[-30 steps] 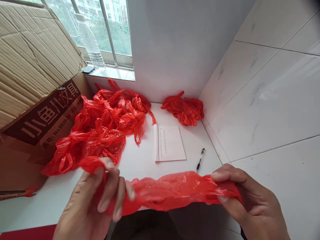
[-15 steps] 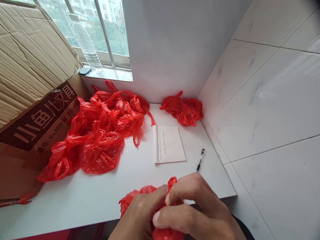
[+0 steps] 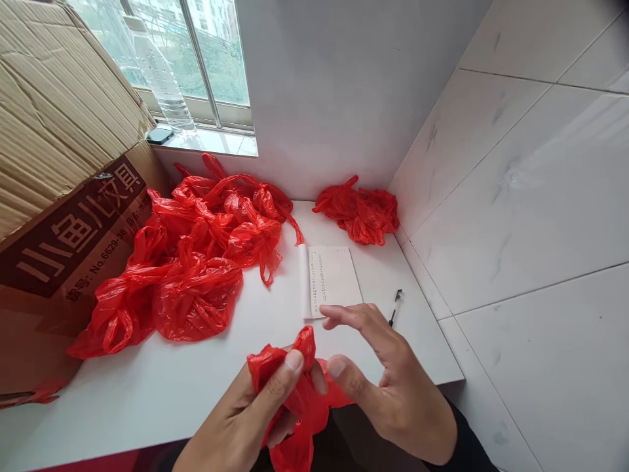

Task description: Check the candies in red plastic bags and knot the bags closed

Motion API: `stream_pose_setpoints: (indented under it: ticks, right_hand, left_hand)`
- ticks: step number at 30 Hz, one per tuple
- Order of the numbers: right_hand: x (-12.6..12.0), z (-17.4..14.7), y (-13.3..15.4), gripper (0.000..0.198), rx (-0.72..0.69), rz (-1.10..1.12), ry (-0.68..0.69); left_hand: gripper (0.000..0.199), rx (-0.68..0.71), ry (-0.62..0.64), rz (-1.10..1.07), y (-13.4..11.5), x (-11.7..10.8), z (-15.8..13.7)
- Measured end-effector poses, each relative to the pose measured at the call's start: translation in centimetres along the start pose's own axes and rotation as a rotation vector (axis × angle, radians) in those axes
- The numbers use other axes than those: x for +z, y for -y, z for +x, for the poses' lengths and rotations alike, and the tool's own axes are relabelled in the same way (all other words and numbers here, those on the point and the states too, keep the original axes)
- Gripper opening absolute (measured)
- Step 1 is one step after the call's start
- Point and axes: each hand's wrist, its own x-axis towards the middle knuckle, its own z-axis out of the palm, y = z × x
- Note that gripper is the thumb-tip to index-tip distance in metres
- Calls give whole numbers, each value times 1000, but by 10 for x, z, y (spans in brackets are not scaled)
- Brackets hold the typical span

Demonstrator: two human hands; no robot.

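Note:
A crumpled red plastic bag (image 3: 307,410) is gripped in my left hand (image 3: 250,406) at the table's front edge, the thumb pressing on its bunched top. Part of the bag hangs below the hand. My right hand (image 3: 393,387) is just to the right, its thumb and fingers apart with nothing between them. Behind the hands lies a notepad (image 3: 339,278) with handwritten columns, its cover folded over at the left. A black pen (image 3: 396,305) rests to the right of the pad, partly hidden by my right hand.
Several knotted red bags (image 3: 199,298) are heaped at the table's left, against a cardboard box (image 3: 73,242). More red bags (image 3: 363,213) lie in the back corner. A water bottle (image 3: 162,85) and a phone (image 3: 160,136) stand on the windowsill. Tiled wall (image 3: 535,216) borders the right.
My right hand has let go of the red bag and moved up and right, its fingers spreading. My left hand has turned, bringing the bag up and left into fuller view.

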Motion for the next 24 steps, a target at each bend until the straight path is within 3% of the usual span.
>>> stream_pose_setpoints:
  ticks: [3,6,10,13,17,18,20,22,24]
  right_hand:
    - [7,3,-3,27,-11,75,46]
    - [12,3,-2,12,-38,124,-42]
    - [13,-4,1,12,-99,95,-34]
    - [15,-7,-3,19,-117,89,24]
    - [19,-1,-19,72,-87,125,129]
    - [21,1,-22,75,-67,114,160]
    - [23,4,-27,59,-14,76,185]
    - [25,5,-29,41,53,57,175]
    - [25,4,-29,38,99,87,189]
  left_hand:
    - [52,-4,3,14,3,-2,2]
    - [47,14,171,-99,6,-6,9]
    - [32,45,273,-312,6,-13,20]
    - [25,175,265,-185,5,-20,23]
    - [19,281,224,35,7,-27,21]
    - [18,304,216,65,9,-28,20]
    - [10,386,144,152,14,-29,20]
    - [5,507,-7,290,21,-28,22]
    - [20,621,-169,408,28,-27,24]
